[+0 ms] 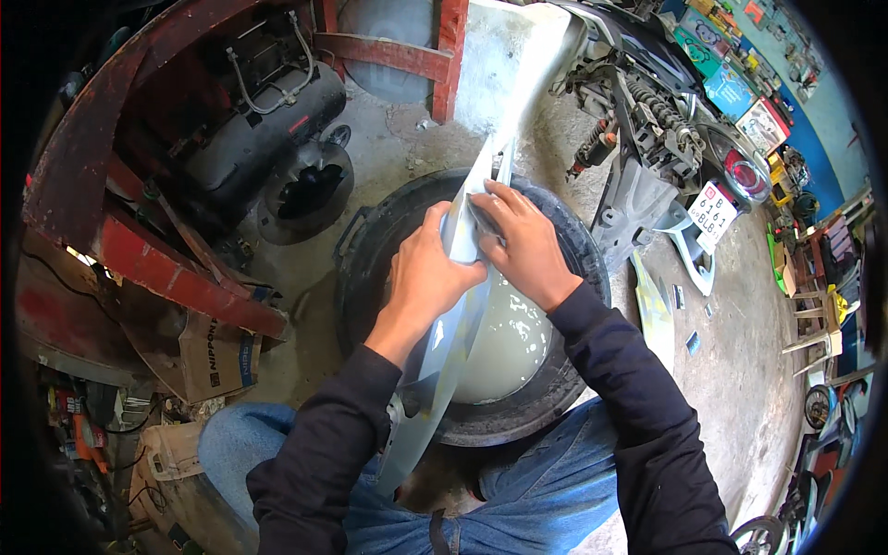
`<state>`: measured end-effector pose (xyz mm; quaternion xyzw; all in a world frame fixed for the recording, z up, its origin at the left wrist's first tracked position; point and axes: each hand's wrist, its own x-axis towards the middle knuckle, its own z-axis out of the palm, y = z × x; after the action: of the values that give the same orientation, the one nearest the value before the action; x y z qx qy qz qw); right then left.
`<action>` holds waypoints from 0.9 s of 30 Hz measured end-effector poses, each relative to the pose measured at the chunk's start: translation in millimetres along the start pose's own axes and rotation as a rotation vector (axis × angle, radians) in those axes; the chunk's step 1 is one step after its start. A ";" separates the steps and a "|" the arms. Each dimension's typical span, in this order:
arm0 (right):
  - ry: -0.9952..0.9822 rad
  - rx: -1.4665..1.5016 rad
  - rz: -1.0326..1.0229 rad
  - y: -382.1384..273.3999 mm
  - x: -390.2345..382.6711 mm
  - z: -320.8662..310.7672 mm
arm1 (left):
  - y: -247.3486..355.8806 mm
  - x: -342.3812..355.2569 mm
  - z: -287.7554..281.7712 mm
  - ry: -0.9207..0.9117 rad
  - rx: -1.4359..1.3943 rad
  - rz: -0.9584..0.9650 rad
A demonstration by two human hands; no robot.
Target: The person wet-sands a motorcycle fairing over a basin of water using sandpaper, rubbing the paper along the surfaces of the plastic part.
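A long, pale silver motorcycle body panel [449, 347] with yellowish patches slants across a round black tub [585, 254]. Its lower end reaches down to my lap, and its narrow tip points away from me. My left hand [421, 277] grips the panel around its middle, thumb across the face. Against the panel's right side, my right hand [529, 245] is closed on a small dark grey piece of what looks like sandpaper [484, 222], mostly covered by the fingers. Cloudy whitish water [504, 347] with patches of foam lies in the tub below.
At the left stand a red metal frame [185, 264] and a black compressor tank [268, 120]. A partly stripped motorcycle [638, 120] is close at the right. Another painted panel [653, 310] and small blue pieces [693, 343] lie on the concrete floor.
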<state>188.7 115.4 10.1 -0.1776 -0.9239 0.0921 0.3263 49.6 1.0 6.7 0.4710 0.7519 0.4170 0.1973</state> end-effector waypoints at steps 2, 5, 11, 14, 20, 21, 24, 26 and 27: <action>0.006 -0.028 0.018 -3.3 -2.5 3.1 | 7.0 -1.3 -5.9 -0.050 0.009 -0.058; 0.009 -0.087 0.013 -9.9 -4.8 1.5 | 7.0 -0.7 -5.3 -0.033 0.006 -0.044; 0.001 -0.173 0.036 -29.0 -11.9 3.8 | 3.4 0.1 -0.5 -0.027 0.020 -0.038; 0.016 -0.172 0.015 -30.9 -11.0 4.3 | 0.9 -1.4 -0.1 -0.023 0.018 -0.020; 0.003 -0.097 0.032 -35.2 -11.8 6.3 | -4.2 1.0 -2.1 -0.032 0.020 -0.070; 0.018 -0.088 0.019 -33.7 -10.7 4.1 | -2.0 0.3 -1.5 -0.036 0.020 -0.069; 0.028 -0.064 0.040 -21.9 0.5 3.1 | 5.0 -1.5 -1.6 -0.016 0.019 -0.003; 0.042 -0.052 0.037 -17.2 -1.8 5.3 | 6.7 -0.6 -0.6 -0.028 0.014 -0.021; 0.047 -0.045 0.039 -19.7 -4.2 7.3 | 4.8 -0.6 -1.1 -0.028 0.022 -0.022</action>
<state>181.8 95.2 7.7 -0.2051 -0.9141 0.0735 0.3419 51.8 0.9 11.2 0.4706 0.7589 0.3996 0.2073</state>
